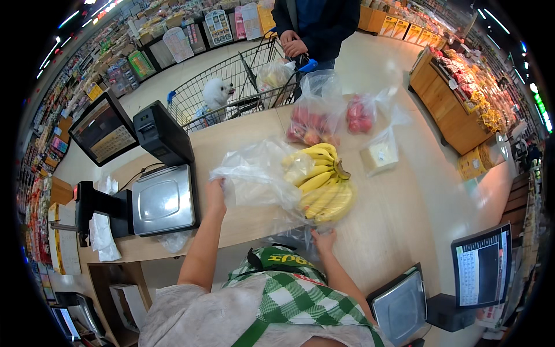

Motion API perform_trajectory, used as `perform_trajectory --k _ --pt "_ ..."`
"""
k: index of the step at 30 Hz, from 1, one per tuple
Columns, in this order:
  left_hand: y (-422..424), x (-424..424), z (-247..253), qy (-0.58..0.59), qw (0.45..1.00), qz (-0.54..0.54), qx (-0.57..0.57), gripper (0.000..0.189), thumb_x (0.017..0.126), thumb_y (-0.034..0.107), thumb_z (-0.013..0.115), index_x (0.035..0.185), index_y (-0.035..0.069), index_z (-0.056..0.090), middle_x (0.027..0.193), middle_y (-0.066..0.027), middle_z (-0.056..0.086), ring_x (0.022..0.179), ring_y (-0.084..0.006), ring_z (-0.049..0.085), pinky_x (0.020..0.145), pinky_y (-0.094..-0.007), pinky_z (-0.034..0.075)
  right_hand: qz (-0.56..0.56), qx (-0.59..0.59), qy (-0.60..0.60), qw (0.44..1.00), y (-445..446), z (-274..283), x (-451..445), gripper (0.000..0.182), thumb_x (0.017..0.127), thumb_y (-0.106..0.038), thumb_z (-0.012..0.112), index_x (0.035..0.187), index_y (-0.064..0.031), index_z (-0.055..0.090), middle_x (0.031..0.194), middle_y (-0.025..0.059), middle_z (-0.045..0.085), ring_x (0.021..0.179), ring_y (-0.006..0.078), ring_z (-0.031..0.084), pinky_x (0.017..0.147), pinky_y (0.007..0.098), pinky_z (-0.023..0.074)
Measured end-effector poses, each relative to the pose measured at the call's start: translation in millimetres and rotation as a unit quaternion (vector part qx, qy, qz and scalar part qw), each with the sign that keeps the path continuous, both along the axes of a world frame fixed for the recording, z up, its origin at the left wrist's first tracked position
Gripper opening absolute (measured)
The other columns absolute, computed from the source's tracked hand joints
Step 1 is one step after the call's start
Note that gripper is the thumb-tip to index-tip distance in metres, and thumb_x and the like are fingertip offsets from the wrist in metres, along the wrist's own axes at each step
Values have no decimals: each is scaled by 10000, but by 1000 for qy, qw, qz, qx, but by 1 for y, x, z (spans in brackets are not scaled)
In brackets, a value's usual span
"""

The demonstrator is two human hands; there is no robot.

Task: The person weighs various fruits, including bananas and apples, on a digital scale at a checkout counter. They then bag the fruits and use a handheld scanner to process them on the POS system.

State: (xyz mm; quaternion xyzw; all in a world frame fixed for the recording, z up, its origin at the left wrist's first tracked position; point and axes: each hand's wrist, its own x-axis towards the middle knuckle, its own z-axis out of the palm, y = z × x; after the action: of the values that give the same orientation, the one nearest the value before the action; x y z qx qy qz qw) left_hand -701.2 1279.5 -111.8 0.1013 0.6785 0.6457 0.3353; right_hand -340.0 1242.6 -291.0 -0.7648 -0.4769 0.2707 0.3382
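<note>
A clear plastic bag (256, 173) lies spread over the wooden counter (381, 225). My left hand (215, 193) grips its left edge. A large bunch of yellow bananas (318, 175) sits at the bag's right end, partly covered by clear film, with its stems pointing right. Just below the bananas, my right hand (324, 239) pinches the film by the counter's near edge. Behind the bananas stands a clear bag of red fruit (310, 123). To its right are a smaller bag of red fruit (360, 115) and a bagged pale block (380, 154).
Left of the bag is a weighing scale (164, 199) with a black printer (160, 130) and monitor (104, 129). A second scale (399, 306) and monitor (482, 266) stand at lower right. Beyond the counter, a person (318, 30) stands at a shopping cart (243, 82) carrying a white dog (215, 93).
</note>
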Motion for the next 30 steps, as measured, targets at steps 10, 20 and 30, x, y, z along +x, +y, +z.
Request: perform_trajectory --k 10,20,30 --pt "-98 -28 8 77 996 30 18 121 765 149 547 814 55 604 746 -18 539 677 -136 488 636 -271 387 38 -173 568 803 -9 44 34 132 836 -125 583 924 -26 583 793 21 582 673 141 557 597 272 451" --pt "-150 -22 -2 193 978 -52 -66 148 785 126 532 870 23 597 910 -84 586 839 -220 551 726 -335 425 48 -131 270 953 -33 93 101 82 844 -119 558 804 -66 606 698 -15 552 623 88 495 575 252 385" --pt "-41 161 33 614 640 -443 129 72 666 48 558 730 22 579 1162 -183 540 1071 -365 485 901 -421 391 -25 -149 422 894 -81 92 94 163 865 -216 567 825 -63 607 689 -3 565 615 93 515 537 269 399"
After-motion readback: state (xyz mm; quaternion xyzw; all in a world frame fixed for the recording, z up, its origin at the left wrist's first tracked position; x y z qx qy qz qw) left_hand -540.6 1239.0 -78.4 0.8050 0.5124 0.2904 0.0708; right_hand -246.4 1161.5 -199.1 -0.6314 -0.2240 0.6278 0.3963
